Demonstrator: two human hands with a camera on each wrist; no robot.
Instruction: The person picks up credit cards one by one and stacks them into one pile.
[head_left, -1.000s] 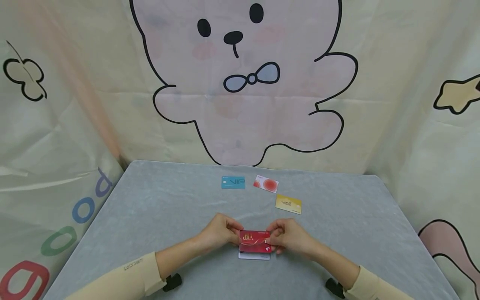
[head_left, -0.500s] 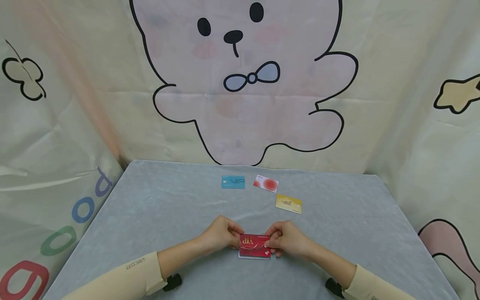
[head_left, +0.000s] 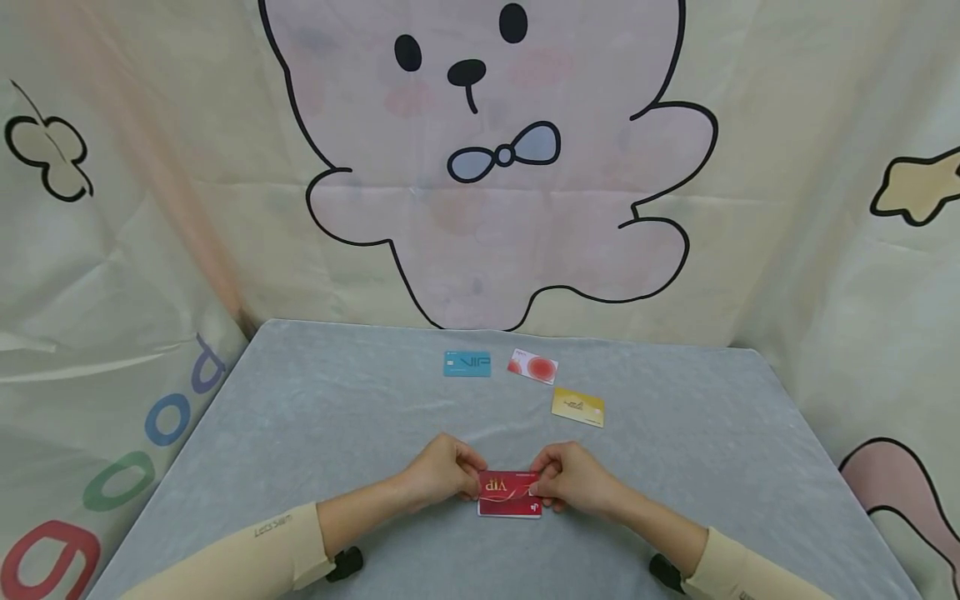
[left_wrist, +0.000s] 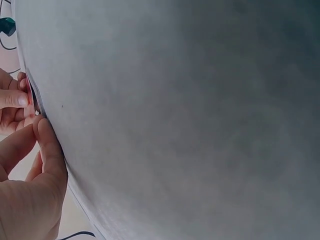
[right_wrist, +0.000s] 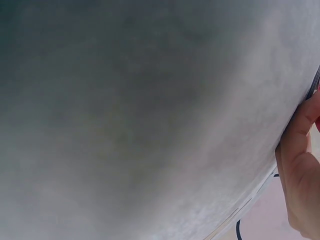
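A: "Spotted red card (head_left: 510,492) where?"

B: "Saw it roughly mid-table (head_left: 360,400) L to R, toward the near side, between L hand (head_left: 441,473) and R hand (head_left: 577,479). Looked abt. square to view, VIP print upside down."

A: "Checked grips?"

B: "Did. Saw L hand pinching the left end, R hand pinching the right end and lapping onto the top face."

A: "Noticed anything under?"

B: "Made out a thin pale layer (head_left: 495,516) along the near edge, prob. another card. Couldn't count layers or tell touching from hovering."

A: "Worried abt. what, then?"

B: "Feared skew first, from uneven push, L vs. R. Feared next the pale layer sliding out, from pressing too hard while squaring up. Rated a dropped end less likely w/ two pinches, tho poss. w/ slick, thin stock."

A: "And the rest?"

B: "Logged blue card (head_left: 467,364) and dotted card (head_left: 533,367) at the far side, well apart from both hands. Flagged gold card (head_left: 578,407), just beyond R hand, not touching. Could've been nudged by a stray knuckle, esp. w/ a quick lift."
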